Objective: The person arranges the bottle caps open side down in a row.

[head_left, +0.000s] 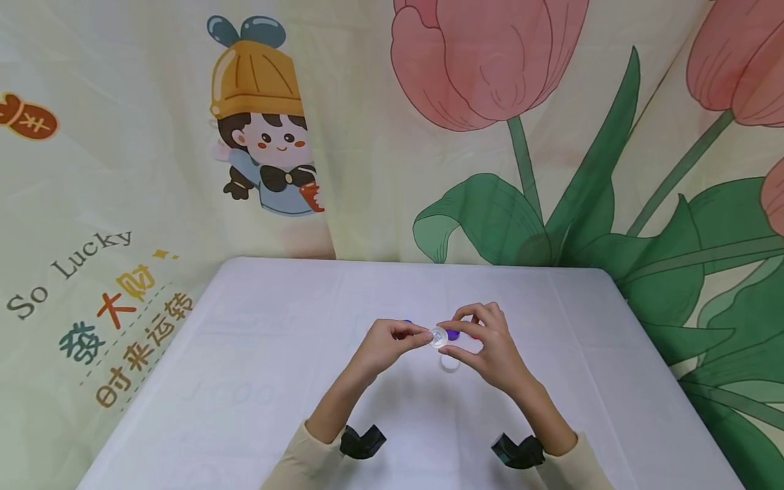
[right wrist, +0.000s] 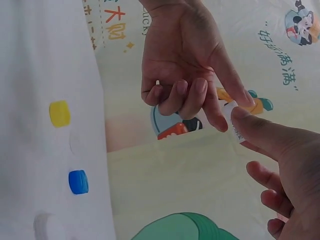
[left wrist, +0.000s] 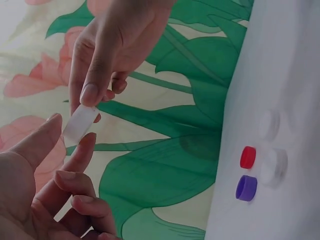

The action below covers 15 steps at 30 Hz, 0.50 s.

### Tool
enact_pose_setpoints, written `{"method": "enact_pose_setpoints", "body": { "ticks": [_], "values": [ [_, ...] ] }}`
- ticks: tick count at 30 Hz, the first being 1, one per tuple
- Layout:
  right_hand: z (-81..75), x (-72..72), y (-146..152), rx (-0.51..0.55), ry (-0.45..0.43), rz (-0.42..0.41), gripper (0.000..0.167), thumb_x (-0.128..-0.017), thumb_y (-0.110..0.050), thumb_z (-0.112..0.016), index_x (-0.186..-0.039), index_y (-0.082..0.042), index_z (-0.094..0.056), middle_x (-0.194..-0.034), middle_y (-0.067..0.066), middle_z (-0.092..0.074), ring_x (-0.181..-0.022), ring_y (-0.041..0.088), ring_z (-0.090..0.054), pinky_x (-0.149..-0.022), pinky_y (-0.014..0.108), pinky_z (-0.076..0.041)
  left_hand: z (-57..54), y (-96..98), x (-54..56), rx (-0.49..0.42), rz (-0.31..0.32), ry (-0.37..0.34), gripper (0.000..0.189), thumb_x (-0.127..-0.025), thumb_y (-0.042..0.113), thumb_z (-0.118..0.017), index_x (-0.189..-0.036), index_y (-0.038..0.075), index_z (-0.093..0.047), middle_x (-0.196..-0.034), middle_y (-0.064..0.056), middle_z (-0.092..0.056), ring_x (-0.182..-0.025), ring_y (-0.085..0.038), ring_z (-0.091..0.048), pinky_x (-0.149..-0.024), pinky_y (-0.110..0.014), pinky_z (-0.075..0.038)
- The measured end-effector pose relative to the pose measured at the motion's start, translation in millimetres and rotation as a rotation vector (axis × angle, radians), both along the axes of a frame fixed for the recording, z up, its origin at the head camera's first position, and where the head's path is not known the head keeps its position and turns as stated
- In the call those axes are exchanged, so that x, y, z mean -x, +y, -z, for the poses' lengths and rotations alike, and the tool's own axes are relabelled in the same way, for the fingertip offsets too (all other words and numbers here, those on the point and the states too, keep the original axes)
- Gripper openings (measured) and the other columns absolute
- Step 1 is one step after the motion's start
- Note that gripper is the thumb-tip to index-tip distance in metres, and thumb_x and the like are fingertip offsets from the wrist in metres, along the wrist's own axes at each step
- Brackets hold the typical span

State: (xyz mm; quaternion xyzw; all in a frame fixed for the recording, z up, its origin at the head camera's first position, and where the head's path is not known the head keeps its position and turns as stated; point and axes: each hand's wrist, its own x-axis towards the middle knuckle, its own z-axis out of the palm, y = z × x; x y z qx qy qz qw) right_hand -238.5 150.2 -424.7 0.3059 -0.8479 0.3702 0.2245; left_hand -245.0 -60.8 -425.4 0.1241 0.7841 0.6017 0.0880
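Observation:
A small round white cap (head_left: 438, 337) is held up between the two hands, above the table. My left hand (head_left: 392, 344) pinches its left side between thumb and index finger, the other fingers bent. From the other side my right hand (head_left: 493, 347) grips it with thumb and fingertips. Seen edge-on in the left wrist view, the white cap (left wrist: 80, 124) has a plain pale side wall. Small dark print shows on the white cap (right wrist: 236, 122) in the right wrist view, where the right thumb covers part of it.
On the white-covered table (head_left: 245, 354) lie a red cap (left wrist: 248, 157), a purple cap (left wrist: 246, 188), a yellow cap (right wrist: 60, 114) and a blue cap (right wrist: 78, 182). White caps lie among them, one (head_left: 450, 364) below the hands. A printed curtain (head_left: 367, 136) hangs behind the table.

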Motion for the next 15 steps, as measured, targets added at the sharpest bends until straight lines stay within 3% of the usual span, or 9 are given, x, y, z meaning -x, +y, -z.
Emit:
{"method": "enact_pose_setpoints", "body": {
  "ticks": [10,15],
  "values": [
    [1.1,-0.4,0.2,-0.006,-0.002,-0.005,0.034,-0.067,-0.026,-0.083,-0.098,-0.019,-0.073,-0.1,-0.007,-0.054,-0.091,0.012,-0.036,-0.069,0.034,-0.034,3.0,2.2,1.0,-0.021,-0.012,-0.013,0.026,-0.079,0.031,-0.073,-0.089,0.006,-0.074,-0.079,-0.002,-0.065,-0.077,-0.017,-0.051,-0.066,-0.031,-0.041],
    [1.5,-1.0,0.5,0.014,-0.066,-0.024,0.038,-0.068,-0.027,-0.082,-0.104,-0.018,-0.071,-0.102,-0.005,-0.054,-0.091,0.012,-0.036,-0.067,0.033,-0.035,2.2,3.2,-1.1,-0.001,-0.057,0.078,0.023,-0.077,0.03,-0.075,-0.088,0.01,-0.075,-0.068,0.0,-0.058,-0.067,-0.015,-0.045,-0.056,-0.027,-0.035]
  ]
}}
